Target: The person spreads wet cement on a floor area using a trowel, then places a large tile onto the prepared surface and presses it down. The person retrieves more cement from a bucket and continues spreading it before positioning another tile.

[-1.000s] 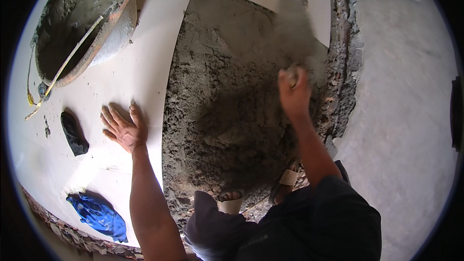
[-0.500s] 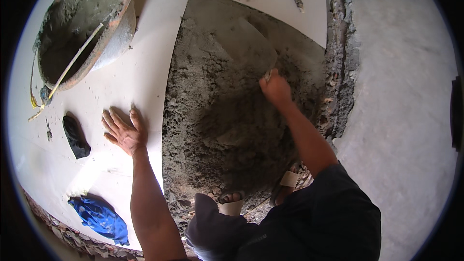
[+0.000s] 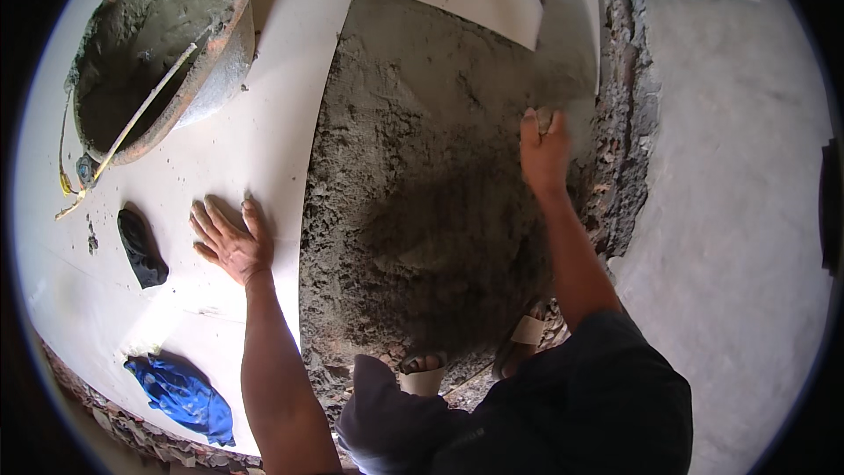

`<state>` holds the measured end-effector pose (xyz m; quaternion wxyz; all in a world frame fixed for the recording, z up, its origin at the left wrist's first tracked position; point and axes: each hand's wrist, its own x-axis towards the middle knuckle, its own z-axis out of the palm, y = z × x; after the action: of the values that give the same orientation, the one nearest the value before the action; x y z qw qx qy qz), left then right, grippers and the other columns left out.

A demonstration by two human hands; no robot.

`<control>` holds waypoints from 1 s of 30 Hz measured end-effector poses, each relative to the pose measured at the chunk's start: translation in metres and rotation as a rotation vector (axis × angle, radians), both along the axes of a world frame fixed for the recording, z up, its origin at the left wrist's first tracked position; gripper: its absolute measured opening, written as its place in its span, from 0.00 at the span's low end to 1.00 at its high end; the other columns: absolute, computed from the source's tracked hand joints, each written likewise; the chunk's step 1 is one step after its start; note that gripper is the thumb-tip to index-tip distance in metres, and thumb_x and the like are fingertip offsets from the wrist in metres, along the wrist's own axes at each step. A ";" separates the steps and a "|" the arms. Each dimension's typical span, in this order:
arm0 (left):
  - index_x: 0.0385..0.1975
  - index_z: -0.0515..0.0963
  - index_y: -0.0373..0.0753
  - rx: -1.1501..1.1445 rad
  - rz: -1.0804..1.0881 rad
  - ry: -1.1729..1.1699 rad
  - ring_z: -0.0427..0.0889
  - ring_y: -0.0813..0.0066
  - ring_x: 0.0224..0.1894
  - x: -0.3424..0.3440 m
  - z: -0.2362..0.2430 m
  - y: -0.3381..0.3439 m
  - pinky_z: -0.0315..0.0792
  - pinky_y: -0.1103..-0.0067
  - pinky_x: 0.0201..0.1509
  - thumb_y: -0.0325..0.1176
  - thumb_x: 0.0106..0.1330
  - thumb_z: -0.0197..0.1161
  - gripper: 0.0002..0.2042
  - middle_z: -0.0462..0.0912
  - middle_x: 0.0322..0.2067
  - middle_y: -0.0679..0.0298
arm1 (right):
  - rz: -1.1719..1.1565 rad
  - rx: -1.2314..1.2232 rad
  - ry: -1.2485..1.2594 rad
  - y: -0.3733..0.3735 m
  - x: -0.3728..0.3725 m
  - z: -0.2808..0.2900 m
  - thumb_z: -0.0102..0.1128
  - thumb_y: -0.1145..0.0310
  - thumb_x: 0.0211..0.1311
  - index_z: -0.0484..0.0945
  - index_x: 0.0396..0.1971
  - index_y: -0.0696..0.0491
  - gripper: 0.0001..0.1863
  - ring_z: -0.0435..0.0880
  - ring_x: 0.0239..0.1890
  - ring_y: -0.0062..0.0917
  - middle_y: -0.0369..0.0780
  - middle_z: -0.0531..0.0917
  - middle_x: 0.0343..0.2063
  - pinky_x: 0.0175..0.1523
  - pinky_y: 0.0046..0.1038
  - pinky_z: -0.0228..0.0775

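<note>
At the mortar bed's [image 3: 422, 211] far right corner, your right hand [image 3: 543, 151] grips the trowel [image 3: 567, 53], blade pointing away; your left hand [image 3: 230, 242] lies flat, empty.

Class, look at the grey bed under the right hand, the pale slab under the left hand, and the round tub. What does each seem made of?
Grey bed: wet mortar, probably; rough, crumbly, matt.
Pale slab: likely glazed ceramic tile; smooth, with straight edges.
Round tub: unclear, perhaps plastic or rubber; reddish rim, coated in grey mortar.
</note>
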<state>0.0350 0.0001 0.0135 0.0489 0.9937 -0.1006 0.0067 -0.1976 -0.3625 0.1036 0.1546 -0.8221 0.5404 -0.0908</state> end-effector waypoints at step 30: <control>0.68 0.52 0.44 -0.019 -0.027 -0.015 0.40 0.62 0.73 0.000 0.000 0.001 0.30 0.56 0.72 0.64 0.64 0.40 0.38 0.47 0.70 0.62 | 0.167 0.058 0.345 -0.032 -0.004 -0.008 0.54 0.57 0.55 0.75 0.39 0.59 0.21 0.82 0.33 0.48 0.51 0.81 0.28 0.38 0.43 0.74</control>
<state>0.0346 0.0016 0.0131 0.0575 0.9917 -0.1142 0.0144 -0.2014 -0.3945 0.0953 0.0901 -0.8627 0.4911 0.0802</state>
